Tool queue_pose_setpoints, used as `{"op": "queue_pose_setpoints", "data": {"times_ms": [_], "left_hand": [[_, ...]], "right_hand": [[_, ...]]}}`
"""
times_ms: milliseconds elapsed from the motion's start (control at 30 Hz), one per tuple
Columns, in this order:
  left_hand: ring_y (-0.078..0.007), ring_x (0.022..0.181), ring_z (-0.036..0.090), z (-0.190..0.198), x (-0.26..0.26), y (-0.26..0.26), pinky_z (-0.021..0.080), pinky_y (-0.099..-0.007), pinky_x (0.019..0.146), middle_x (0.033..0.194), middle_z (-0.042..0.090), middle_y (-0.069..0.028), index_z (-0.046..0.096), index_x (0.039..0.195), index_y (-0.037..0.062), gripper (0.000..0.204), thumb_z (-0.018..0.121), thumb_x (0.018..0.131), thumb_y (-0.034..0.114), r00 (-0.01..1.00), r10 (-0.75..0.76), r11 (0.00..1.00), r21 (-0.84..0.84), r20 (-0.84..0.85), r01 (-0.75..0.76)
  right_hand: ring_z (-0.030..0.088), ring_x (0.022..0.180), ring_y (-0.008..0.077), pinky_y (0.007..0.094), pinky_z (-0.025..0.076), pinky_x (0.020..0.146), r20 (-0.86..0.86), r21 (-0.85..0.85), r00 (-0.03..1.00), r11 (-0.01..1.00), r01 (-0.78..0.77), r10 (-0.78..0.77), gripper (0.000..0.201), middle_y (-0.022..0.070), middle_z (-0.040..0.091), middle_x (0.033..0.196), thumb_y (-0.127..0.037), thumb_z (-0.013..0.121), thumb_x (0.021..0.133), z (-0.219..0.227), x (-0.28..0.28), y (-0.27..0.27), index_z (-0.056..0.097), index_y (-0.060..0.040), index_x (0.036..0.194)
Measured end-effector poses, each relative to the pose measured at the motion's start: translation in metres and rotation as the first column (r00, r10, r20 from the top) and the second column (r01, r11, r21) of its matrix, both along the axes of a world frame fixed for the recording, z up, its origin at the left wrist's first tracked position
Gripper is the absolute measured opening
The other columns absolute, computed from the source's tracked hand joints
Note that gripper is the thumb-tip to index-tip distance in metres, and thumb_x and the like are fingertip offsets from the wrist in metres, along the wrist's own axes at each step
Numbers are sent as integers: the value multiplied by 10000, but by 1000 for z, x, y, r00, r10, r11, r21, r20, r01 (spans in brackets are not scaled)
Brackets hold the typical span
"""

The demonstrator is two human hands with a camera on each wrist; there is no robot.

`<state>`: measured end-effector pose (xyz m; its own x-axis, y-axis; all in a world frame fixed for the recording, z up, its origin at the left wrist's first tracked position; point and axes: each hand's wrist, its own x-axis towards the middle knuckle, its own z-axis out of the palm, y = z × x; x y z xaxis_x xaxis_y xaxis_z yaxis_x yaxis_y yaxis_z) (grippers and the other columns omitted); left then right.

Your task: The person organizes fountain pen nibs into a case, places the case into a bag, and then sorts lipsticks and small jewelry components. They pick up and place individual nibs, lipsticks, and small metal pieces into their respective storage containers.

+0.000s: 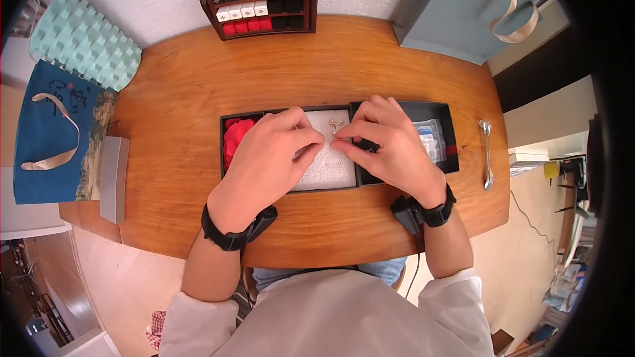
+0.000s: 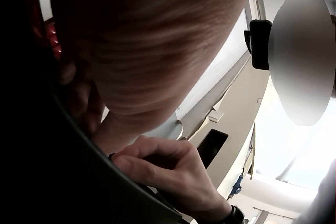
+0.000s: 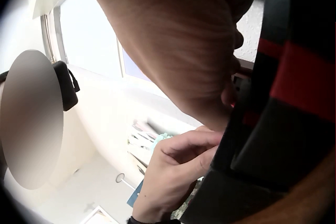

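An open black box (image 1: pixel 289 191) holds a white textured pad (image 1: pixel 331 173) in its middle part. Over the pad, the left hand (image 1: pixel 264 152) and right hand (image 1: pixel 393 145) face each other, thumbs and forefingers bent close together. Their fingertips nearly meet; whether they pinch something tiny cannot be made out. Small pearl-like pieces (image 1: pixel 340 121) lie on the pad just beyond. Red cloth (image 1: pixel 236 137) fills the left part, partly behind the left hand. The right part holds clear packets (image 1: pixel 431 140). In the left wrist view the right hand (image 2: pixel 176 174) shows bent fingers; box walls hide its fingertips.
A metal tool (image 1: pixel 487 155) lies right of the box. A wooden rack (image 1: pixel 258 0) of red, white and black pieces stands at the back. Blue bag (image 1: pixel 56 132), grey box (image 1: pixel 114 178) and mint textured object (image 1: pixel 86 39) are left; a grey-blue bag (image 1: pixel 456 10) is back right.
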<state>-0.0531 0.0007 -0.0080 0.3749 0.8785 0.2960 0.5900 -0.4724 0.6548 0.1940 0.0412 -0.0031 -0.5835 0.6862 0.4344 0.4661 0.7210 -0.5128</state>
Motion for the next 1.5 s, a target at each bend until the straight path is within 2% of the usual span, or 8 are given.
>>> {"op": "queue_pose_setpoints", "data": {"times_ms": [267,467,600,667,867,1300,1367,1500], "left_hand": [[-288,825,664,2,4,0,475,-381,806,938,731,-67,812,1007,55,101,815,908,36,998,-18,992,126,-59,26],[-283,816,665,1,4,0,472,-380,810,946,741,-72,813,1002,61,104,817,901,37,998,-28,993,111,-51,33],[-277,812,663,4,4,0,465,-376,814,946,743,-75,815,998,67,107,819,896,35,999,-19,996,85,-32,21],[-261,811,656,5,5,-1,456,-372,815,934,731,-62,829,1027,79,144,821,891,33,999,-4,996,90,-51,9],[-225,808,635,0,9,-1,442,-378,810,920,692,-32,869,1128,104,258,846,876,53,992,-55,980,183,-110,75],[-220,781,613,4,11,1,417,-366,829,930,696,-40,878,1084,82,208,862,877,67,989,-65,992,96,-136,78],[-215,777,614,4,11,2,425,-357,824,918,705,-38,877,1061,86,173,861,890,72,988,-51,992,111,-145,67],[-211,780,620,13,11,1,438,-350,815,896,712,-39,867,1020,90,111,855,910,87,994,-47,989,136,-99,61]], "right_hand": [[629,886,275,404,483,828,22,7,999,999,-35,35,95,63,680,856,-108,905,850,-2,0,1,837,-78,909],[635,868,282,404,486,821,-22,-68,999,997,-33,31,95,74,686,855,-91,900,850,-5,-1,1,842,-70,921],[634,860,281,395,490,823,9,-49,999,998,-36,37,128,71,682,847,-97,911,840,1,4,-1,851,-76,951],[638,841,265,381,494,825,-59,-79,998,997,-5,1,157,60,676,838,-82,909,831,5,6,-3,860,-90,981],[634,781,236,372,505,772,-98,-73,988,991,109,-116,188,42,664,812,-19,859,827,8,23,3,856,-95,1000],[612,710,232,358,496,684,-99,-59,978,983,176,-182,164,47,659,773,-7,837,854,11,44,8,845,-80,1001],[611,673,202,341,489,632,-105,-172,978,972,162,-182,147,56,673,782,-18,843,858,13,50,7,842,-64,997],[617,662,174,330,490,602,-62,-265,980,950,164,-187,139,62,687,789,-26,846,859,22,72,10,837,-41,996]]}}
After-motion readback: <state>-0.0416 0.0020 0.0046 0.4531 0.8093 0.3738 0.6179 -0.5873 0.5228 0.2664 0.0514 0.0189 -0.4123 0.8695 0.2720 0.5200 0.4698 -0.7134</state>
